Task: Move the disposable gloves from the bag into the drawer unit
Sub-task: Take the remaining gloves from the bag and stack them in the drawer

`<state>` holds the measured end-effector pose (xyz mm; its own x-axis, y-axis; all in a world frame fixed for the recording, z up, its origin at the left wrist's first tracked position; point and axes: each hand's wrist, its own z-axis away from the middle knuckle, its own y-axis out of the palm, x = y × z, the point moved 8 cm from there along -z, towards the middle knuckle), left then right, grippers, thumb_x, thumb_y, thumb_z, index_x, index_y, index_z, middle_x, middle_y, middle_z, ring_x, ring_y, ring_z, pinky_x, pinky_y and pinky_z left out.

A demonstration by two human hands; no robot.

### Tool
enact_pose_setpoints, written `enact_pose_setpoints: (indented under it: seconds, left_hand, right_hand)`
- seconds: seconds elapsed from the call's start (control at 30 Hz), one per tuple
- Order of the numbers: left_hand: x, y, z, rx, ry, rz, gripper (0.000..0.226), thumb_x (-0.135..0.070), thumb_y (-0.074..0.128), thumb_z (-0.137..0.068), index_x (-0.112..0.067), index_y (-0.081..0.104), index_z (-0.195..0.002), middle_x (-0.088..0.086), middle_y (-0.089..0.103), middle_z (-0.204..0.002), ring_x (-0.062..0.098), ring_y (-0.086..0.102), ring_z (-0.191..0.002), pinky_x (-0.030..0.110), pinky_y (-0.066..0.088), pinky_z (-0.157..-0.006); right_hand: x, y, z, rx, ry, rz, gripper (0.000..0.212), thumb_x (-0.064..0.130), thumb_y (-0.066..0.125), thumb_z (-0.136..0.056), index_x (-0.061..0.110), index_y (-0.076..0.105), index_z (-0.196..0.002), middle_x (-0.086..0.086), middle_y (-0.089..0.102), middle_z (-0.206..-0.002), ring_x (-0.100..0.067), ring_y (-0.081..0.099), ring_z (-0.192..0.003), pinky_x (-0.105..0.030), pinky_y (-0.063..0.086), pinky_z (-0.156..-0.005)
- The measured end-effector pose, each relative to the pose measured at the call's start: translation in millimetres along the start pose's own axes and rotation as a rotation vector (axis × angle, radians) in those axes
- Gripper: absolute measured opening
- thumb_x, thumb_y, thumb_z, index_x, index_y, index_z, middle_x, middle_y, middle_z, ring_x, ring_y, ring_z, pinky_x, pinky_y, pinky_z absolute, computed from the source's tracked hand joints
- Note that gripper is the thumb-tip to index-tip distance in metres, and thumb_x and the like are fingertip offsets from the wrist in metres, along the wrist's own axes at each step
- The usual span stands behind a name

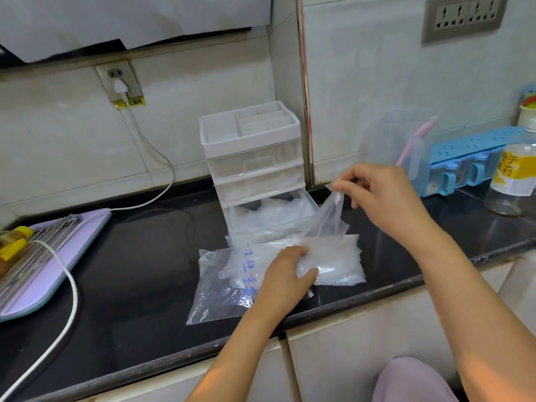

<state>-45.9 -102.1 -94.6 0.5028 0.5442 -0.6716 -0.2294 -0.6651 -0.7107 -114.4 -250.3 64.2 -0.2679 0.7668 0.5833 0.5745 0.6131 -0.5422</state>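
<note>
Pale cabinet front at the near edge, then black countertop [139, 274]. Clear plastic bag [216, 294] with blue handwriting lies flat on it near the front edge. Left hand [285, 271] rests on the bag, fingers fairly straight, thumb spread, pressing down on the glove stack [336, 264] that sticks out of the bag's right end. Right hand [383, 195] is raised behind and right of it, thumb and forefinger pinching the top of one thin loose glove [330, 220]; its lower end hangs to the stack. Just behind the bag stands the white drawer unit [255, 152], with its bottom drawer [272, 224] pulled open and crumpled gloves already inside; upper two drawers are closed. Left: purple board [58, 256] with white cable [72, 300] across it. Right: glass jar [512, 184], blue box [470, 149], clear container [397, 137]. Tiled wall behind, wall socket [120, 82] with plug.
</note>
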Motion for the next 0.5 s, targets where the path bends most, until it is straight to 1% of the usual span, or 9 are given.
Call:
enact_pose_setpoints:
  seconds: [0.1, 0.17, 0.2, 0.27, 0.3, 0.37, 0.43, 0.5]
  left_hand:
    - [-9, -5, 2, -0.019, 0.052, 0.020, 0.038, -0.026, 0.063, -0.088, -0.024, 0.054, -0.125, -0.015, 0.055, -0.122, -0.001, 0.050, -0.110, 0.007, 0.034, -0.093]
    - [-11, -13, 3, -0.099, 0.060, 0.115, 0.029, -0.021, 0.066, -0.086, -0.031, 0.058, -0.112, -0.018, 0.057, -0.116, -0.008, 0.051, -0.105, 0.001, 0.033, -0.089]
    - [-10, -18, 4, -0.142, 0.053, 0.153, 0.029, -0.019, 0.068, -0.084, -0.035, 0.058, -0.105, -0.018, 0.057, -0.114, -0.009, 0.051, -0.105, 0.001, 0.033, -0.089]
    - [-7, -21, 4, -0.188, 0.045, 0.152, 0.030, -0.017, 0.069, -0.082, -0.036, 0.056, -0.101, -0.017, 0.054, -0.114, -0.010, 0.049, -0.106, 0.000, 0.032, -0.090]
    - [-5, -22, 3, -0.195, 0.049, 0.132, 0.031, -0.017, 0.069, -0.082, -0.034, 0.055, -0.102, -0.015, 0.053, -0.115, -0.008, 0.048, -0.106, 0.000, 0.030, -0.091]
    - [-4, -21, 1, -0.196, 0.046, 0.089, 0.032, -0.017, 0.069, -0.082, -0.031, 0.054, -0.107, -0.012, 0.049, -0.119, -0.004, 0.047, -0.107, -0.001, 0.027, -0.092]
    - [-1, -20, 0, -0.184, 0.013, 0.064, 0.034, -0.018, 0.068, -0.082, -0.027, 0.055, -0.112, -0.010, 0.047, -0.123, 0.001, 0.046, -0.111, 0.004, 0.028, -0.096]
    - [4, -19, 0, -0.176, -0.028, 0.060, 0.034, -0.018, 0.066, -0.084, -0.024, 0.056, -0.116, -0.010, 0.047, -0.123, 0.004, 0.047, -0.114, 0.008, 0.030, -0.097]
  right_hand:
    - [21, -10, -8, -0.040, -0.109, -0.040, 0.006, 0.019, 0.065, -0.088, 0.021, 0.067, -0.082, 0.023, 0.054, -0.067, 0.006, 0.054, -0.063, -0.004, 0.039, -0.061]
    - [28, -14, -14, -0.081, -0.128, -0.106, 0.007, 0.019, 0.066, -0.088, 0.023, 0.067, -0.082, 0.023, 0.057, -0.070, 0.003, 0.054, -0.064, -0.007, 0.040, -0.062]
    - [30, -16, -18, -0.106, -0.127, -0.132, 0.007, 0.020, 0.066, -0.088, 0.023, 0.066, -0.082, 0.023, 0.058, -0.071, 0.002, 0.054, -0.065, -0.008, 0.041, -0.062]
    - [30, -18, -27, -0.143, -0.113, -0.177, 0.010, 0.019, 0.066, -0.089, 0.024, 0.066, -0.081, 0.020, 0.060, -0.073, 0.000, 0.055, -0.065, -0.009, 0.042, -0.063]
    - [29, -18, -32, -0.154, -0.100, -0.209, 0.012, 0.019, 0.065, -0.089, 0.024, 0.065, -0.079, 0.018, 0.062, -0.074, -0.002, 0.055, -0.064, -0.010, 0.043, -0.063]
    - [23, -17, -42, -0.182, -0.052, -0.298, 0.016, 0.018, 0.064, -0.090, 0.025, 0.063, -0.076, 0.007, 0.067, -0.074, -0.005, 0.055, -0.057, -0.014, 0.046, -0.061]
    - [17, -24, -52, -0.262, -0.001, -0.413, 0.016, 0.017, 0.060, -0.092, 0.023, 0.062, -0.077, -0.003, 0.071, -0.078, -0.009, 0.058, -0.052, -0.019, 0.045, -0.056]
    - [11, -34, -60, -0.349, 0.030, -0.542, 0.014, 0.015, 0.057, -0.094, 0.020, 0.061, -0.081, -0.002, 0.072, -0.077, -0.011, 0.064, -0.055, -0.021, 0.048, -0.055]
